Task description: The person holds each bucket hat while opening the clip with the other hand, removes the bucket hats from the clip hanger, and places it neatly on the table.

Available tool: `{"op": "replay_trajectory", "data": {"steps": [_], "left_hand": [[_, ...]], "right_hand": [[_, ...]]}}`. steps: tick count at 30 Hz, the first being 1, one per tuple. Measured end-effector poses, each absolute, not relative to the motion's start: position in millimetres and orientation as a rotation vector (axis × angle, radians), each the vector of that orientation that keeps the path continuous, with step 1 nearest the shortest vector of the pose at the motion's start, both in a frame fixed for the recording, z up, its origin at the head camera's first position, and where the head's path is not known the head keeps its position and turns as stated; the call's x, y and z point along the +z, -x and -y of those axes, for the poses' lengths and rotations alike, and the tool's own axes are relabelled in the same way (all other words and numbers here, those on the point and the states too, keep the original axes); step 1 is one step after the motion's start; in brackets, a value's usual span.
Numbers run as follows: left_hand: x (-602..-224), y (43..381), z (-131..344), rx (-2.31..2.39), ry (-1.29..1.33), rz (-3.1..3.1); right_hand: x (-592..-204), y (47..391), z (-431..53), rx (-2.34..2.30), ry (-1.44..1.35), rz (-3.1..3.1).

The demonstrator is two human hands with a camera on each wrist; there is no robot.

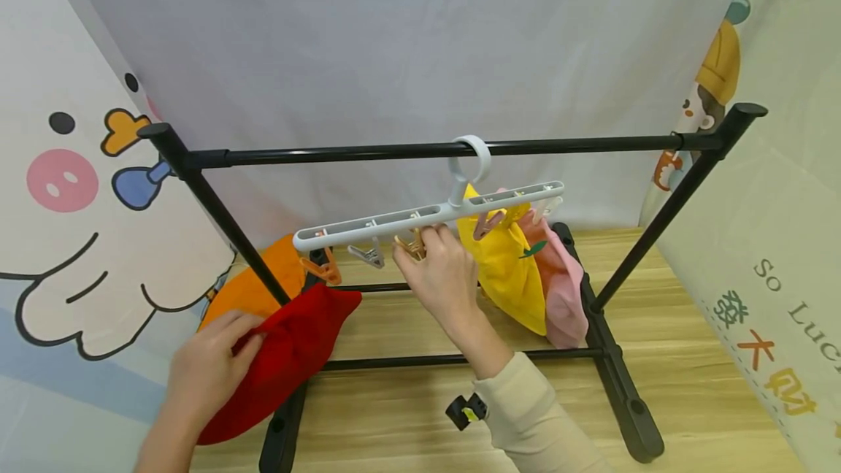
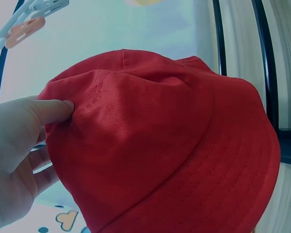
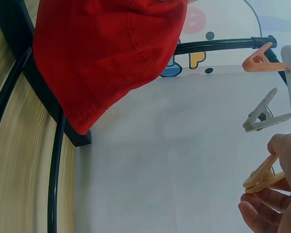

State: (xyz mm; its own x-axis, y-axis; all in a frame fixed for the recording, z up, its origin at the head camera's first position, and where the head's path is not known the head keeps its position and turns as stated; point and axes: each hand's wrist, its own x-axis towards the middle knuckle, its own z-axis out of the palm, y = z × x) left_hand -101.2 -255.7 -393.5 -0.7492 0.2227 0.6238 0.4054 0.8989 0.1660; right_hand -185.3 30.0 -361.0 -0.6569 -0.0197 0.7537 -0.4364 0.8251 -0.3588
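Observation:
My left hand (image 1: 213, 363) pinches the edge of a red brimmed hat (image 1: 289, 356), which hangs at the rack's left side. In the left wrist view the stitched brim of the hat (image 2: 223, 170) faces the camera, and the thumb lies on the cloth. My right hand (image 1: 443, 276) holds a beige clip (image 1: 412, 245) under a white clip hanger (image 1: 374, 226). Thumb and fingers grip this clip (image 3: 263, 180) in the right wrist view, its tips together. Left of it hang a grey clip (image 1: 368, 254) and an orange clip (image 1: 323, 267), both holding nothing.
The hanger hooks over the top bar (image 1: 342, 154) of a black rack. A yellow hat (image 1: 502, 276) and a pink hat (image 1: 565, 290) hang at its right end. Behind the rack's left post lies orange cloth (image 1: 252, 287). A small black device (image 1: 466, 412) sits by the right sleeve.

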Motion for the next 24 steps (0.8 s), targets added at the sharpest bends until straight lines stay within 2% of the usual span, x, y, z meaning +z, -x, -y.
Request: {"op": "replay_trajectory", "data": {"steps": [24], "left_hand": [[-411, 69, 304, -0.386, 0.234, 2.440]], "right_hand": [[-363, 187, -30, 0.670, -0.328, 2.222]]}}
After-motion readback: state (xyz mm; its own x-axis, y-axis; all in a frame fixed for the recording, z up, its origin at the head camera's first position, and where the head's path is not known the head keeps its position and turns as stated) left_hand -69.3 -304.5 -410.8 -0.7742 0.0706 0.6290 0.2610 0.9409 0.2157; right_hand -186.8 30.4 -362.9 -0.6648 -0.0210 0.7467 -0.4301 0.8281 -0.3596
